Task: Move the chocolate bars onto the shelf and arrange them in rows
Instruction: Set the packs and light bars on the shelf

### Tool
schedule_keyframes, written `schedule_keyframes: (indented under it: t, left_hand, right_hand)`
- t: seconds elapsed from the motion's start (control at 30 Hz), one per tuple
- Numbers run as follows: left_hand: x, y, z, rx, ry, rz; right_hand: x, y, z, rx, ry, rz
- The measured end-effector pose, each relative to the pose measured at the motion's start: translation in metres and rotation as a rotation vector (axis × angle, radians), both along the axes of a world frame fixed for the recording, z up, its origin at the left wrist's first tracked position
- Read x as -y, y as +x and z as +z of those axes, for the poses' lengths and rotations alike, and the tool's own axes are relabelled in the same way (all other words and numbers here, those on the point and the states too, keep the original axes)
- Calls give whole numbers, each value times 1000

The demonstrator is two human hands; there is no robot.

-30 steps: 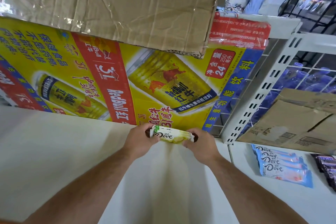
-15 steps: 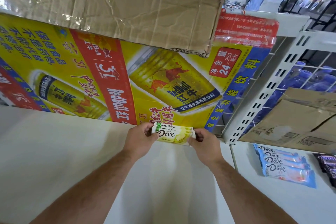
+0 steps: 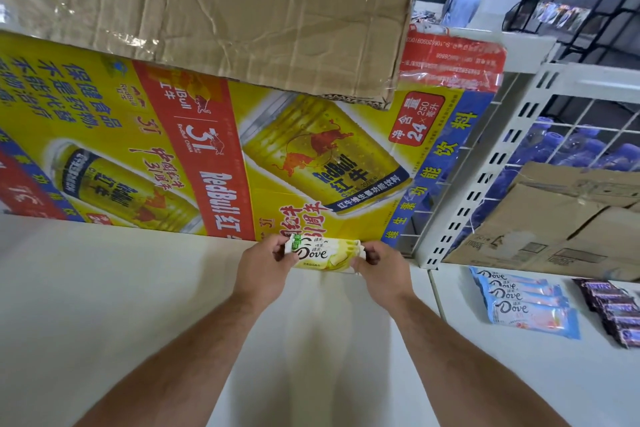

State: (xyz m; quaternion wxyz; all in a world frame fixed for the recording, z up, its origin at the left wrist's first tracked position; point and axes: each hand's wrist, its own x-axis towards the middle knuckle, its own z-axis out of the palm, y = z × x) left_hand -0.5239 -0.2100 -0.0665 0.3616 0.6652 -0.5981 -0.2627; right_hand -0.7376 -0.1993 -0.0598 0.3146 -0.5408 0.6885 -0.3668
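A: Left hand pinches one end of the flat yellow-and-white foil-wrapped chocolate bar; right hand pinches the other.
B: Where is it?
A: Between the hands, low over the white metal shelf, just short of the yellow printed cardboard carton beyond them. I can't tell if it touches the shelf.
B: Handling?
A: Probably light and stiff but snappable, with a slick wrapper. Grip the crimped ends and don't bend it.
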Motion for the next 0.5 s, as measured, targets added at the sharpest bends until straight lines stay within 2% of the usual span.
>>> schedule_keyframes:
  t: [0.23,0.4,0.5]
  left_hand:
    - [-2,-1,2,24,-31,13]
    - [-4,-1,1,-106,-59,10]
    - [-5,1,1,-174,-92,28]
  right_hand:
    - [-5,2,3,-1,2,-20]
    - [-15,5,11,62,9,-35]
    - [-34,1,11,-43,49,-94]
